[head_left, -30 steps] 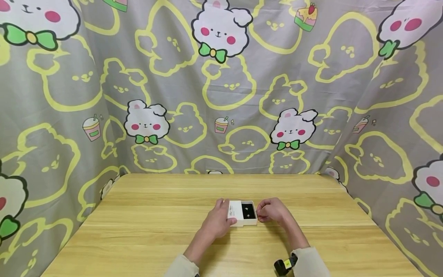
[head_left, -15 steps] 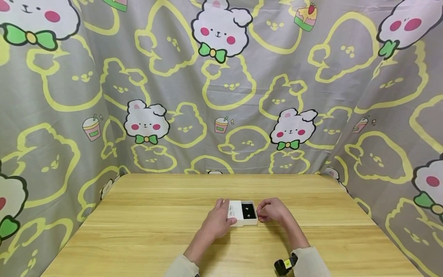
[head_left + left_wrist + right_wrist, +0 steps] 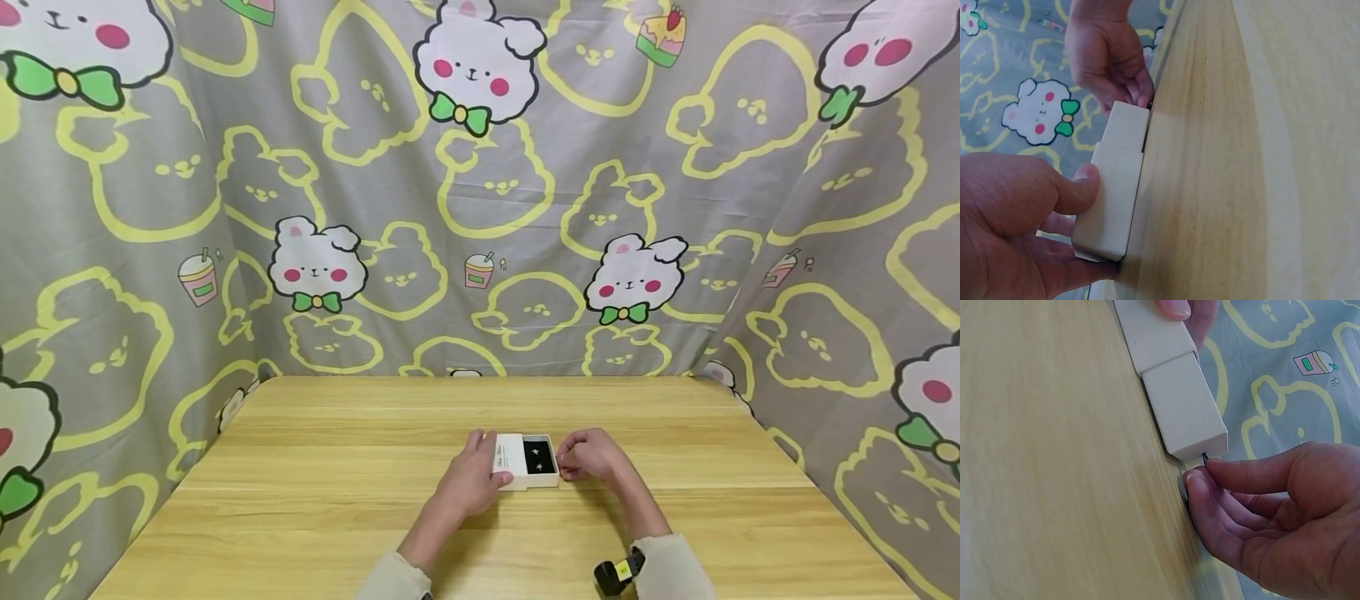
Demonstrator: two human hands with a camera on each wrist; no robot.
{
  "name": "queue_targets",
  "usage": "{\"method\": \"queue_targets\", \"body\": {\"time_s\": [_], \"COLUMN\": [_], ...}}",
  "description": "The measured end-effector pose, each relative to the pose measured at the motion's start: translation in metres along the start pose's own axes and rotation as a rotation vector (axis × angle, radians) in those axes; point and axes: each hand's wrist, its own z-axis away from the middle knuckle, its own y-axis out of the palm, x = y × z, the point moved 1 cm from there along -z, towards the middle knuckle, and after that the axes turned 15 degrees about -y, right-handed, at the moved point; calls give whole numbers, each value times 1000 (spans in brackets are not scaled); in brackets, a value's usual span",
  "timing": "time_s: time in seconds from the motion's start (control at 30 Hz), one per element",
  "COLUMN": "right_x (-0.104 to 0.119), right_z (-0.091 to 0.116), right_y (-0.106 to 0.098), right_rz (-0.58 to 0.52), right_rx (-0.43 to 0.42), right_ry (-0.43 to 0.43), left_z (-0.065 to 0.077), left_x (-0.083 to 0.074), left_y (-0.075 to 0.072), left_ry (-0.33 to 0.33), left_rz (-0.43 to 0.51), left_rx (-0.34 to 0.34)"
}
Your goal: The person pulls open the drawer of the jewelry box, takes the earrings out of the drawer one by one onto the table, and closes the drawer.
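Observation:
A small white jewelry box lies on the table, its sleeve [image 3: 510, 460] printed with dark script. The drawer [image 3: 542, 481] sticks out of the sleeve's right side and shows a black insert. Two small star-shaped earrings [image 3: 536, 452] sit on that insert. My left hand [image 3: 467, 479] grips the sleeve from the left, thumb on its near side in the left wrist view. At the drawer's end, my right hand [image 3: 592, 456] pinches a thin dark pull tab [image 3: 1205, 459] between thumb and forefinger. Most of the tab is hidden by the fingertips.
The wooden table [image 3: 337, 433] carries the box near its middle. A grey curtain [image 3: 420, 192] with cartoon bears hangs behind and on both sides. A black wrist camera [image 3: 613, 577] sits by the right sleeve.
The drawer and my right hand have crept very slightly to the right. My left hand and the box's sleeve have stayed put.

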Motion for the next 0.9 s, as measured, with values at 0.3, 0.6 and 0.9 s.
{"method": "queue_targets", "body": {"time_s": [0.3, 0.6, 0.9], "right_x": [-1, -1, -1], "right_z": [0, -2, -1], "right_y": [-1, -1, -1], "right_rz": [3, -6, -6], "right_rx": [21, 15, 28], "right_ry": [-8, 4, 9], "left_z": [1, 1, 0], "left_x": [-2, -1, -1], "left_y": [-1, -1, -1], "left_ry": [-12, -12, -8], "left_rz": [5, 9, 0], "left_rx": [9, 6, 7]}}
